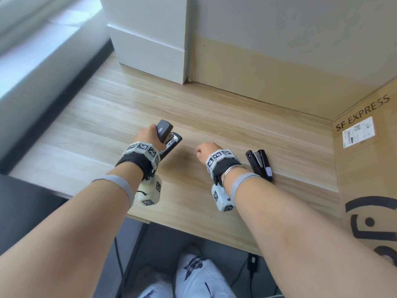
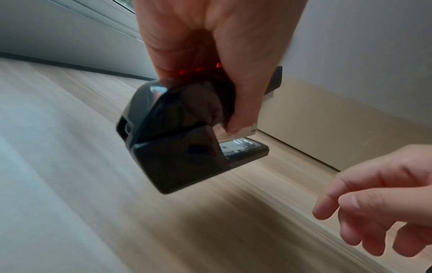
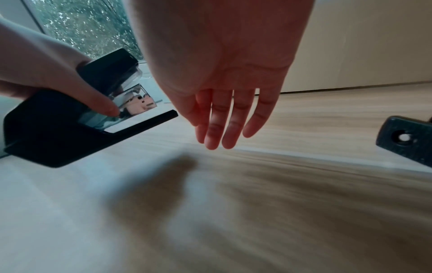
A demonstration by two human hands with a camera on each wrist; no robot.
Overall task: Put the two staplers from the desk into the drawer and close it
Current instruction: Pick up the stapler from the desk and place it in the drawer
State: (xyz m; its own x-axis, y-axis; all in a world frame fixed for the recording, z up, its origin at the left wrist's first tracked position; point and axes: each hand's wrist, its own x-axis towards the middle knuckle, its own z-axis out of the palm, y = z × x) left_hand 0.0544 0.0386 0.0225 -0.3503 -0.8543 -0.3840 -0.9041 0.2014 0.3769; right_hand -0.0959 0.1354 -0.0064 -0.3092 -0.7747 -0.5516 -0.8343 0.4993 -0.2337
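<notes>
My left hand [image 1: 150, 136] grips a large black stapler [image 1: 168, 136] and holds it just above the wooden desk [image 1: 214, 117]. In the left wrist view the fingers [image 2: 243, 103] wrap its black body [image 2: 177, 147], with the metal staple channel showing. The same stapler [image 3: 58, 129] appears at the left of the right wrist view. My right hand [image 1: 204, 150] hovers over the desk with relaxed, straight fingers [image 3: 224, 127] and holds nothing. A second, smaller black stapler [image 1: 260, 164] lies on the desk just right of my right wrist; its end [image 3: 406, 140] shows in the right wrist view. No drawer is in view.
A large SF EXPRESS cardboard box [image 1: 365, 158] stands at the desk's right end. A white cabinet block [image 1: 150, 39] and a beige wall panel [image 1: 268, 67] close off the back. A window sill [image 1: 32, 61] runs along the left. My legs [image 1: 193, 276] and cables show below the front edge.
</notes>
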